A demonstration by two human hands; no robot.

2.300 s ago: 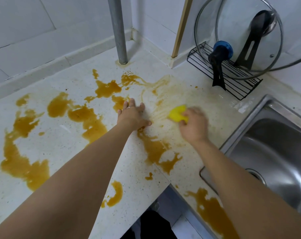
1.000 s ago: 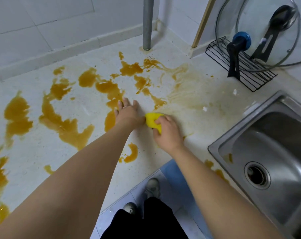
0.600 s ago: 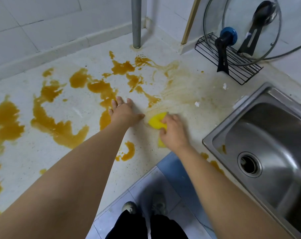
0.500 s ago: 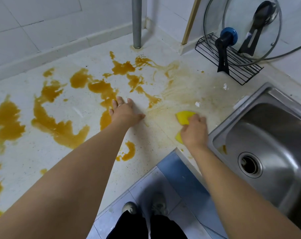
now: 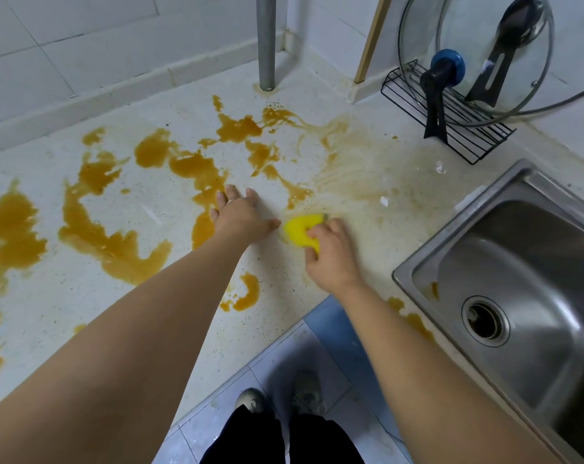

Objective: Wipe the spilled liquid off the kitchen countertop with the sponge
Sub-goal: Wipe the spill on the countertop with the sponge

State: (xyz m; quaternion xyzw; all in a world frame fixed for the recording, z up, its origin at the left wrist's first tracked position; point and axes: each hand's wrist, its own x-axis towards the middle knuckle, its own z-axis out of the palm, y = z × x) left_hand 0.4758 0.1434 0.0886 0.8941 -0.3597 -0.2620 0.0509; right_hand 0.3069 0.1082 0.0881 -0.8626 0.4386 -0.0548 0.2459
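Observation:
Brown-orange spilled liquid (image 5: 116,242) lies in puddles across the left and middle of the pale speckled countertop (image 5: 83,296). Thin smeared streaks (image 5: 350,169) mark the stretch toward the sink. My right hand (image 5: 332,254) grips a yellow sponge (image 5: 300,229) and presses it on the counter near the front edge. My left hand (image 5: 242,216) rests flat on the counter just left of the sponge, fingers spread, its fingertips at the edge of a puddle.
A steel sink (image 5: 518,296) is set in the counter at the right. At the back right, a black wire rack (image 5: 447,125) holds glass lids (image 5: 474,58). A metal pole (image 5: 266,41) stands at the back wall. My shoes (image 5: 277,396) show on the blue floor below.
My right hand has swept the sponge from near the sink back left, close to my left thumb. My left hand has stayed planted on the counter.

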